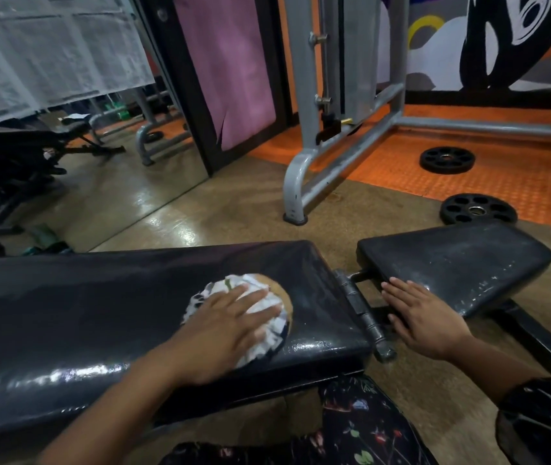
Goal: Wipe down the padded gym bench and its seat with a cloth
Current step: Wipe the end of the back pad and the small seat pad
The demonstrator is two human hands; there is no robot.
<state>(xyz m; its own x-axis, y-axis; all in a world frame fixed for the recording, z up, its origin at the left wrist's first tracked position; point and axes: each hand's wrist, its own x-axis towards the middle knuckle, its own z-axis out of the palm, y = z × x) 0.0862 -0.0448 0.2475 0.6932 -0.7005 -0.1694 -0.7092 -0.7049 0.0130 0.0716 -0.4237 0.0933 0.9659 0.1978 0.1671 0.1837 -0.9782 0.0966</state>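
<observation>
On the glossy black padded bench (pixel 99 313), left hand (pixel 223 330) flat on crumpled cloth (pixel 267 317); right hand (pixel 425 320) open.

You are looking across a glossy brown floor (pixel 200 209) that gives way to orange studded matting (pixel 468 176) on the right, where two black weight plates (pixel 447 160) (pixel 478 209) lie flat. A grey steel machine frame (pixel 334 162) stands ahead of you, with a painted mural wall (pixel 468 38) behind it. To your left, a mirror (pixel 83 146) leans beside a purple panel (pixel 233 68).
</observation>
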